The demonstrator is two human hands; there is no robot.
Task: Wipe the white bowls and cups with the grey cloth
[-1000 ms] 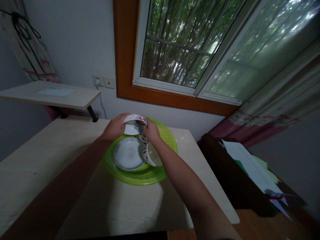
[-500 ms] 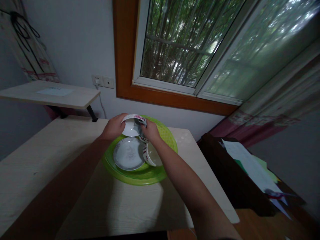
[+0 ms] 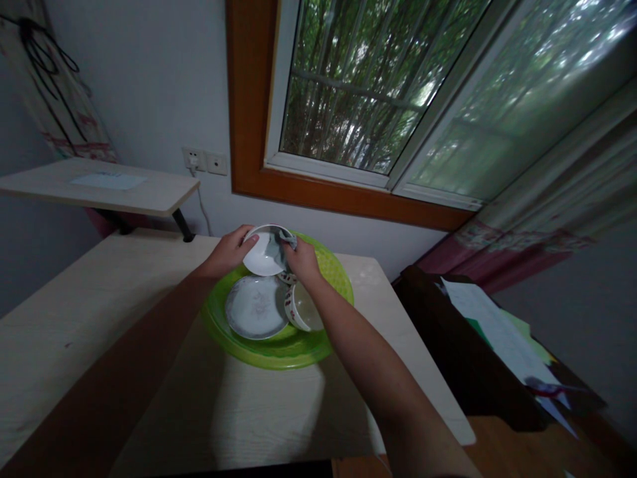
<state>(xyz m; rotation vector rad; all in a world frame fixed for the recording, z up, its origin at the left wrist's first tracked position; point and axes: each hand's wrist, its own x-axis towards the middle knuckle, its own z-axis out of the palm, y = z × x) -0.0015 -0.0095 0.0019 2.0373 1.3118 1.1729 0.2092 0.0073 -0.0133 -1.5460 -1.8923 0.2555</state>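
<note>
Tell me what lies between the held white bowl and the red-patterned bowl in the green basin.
Between the white bowl and the red-patterned bowl, the head view shows part of another patterned dish, mostly hidden.

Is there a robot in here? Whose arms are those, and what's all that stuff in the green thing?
No robot, just a person using two bare hands. The camera sits on their head, so you look forward and down, almost as they do.

The left hand holds a white bowl by its side. The right hand holds a greyish cloth that reaches into that bowl.

Below is a green basin on a pale table. In it are a flat plate, a tipped bowl with reddish marks, and another patterned dish, mostly hidden.
</note>
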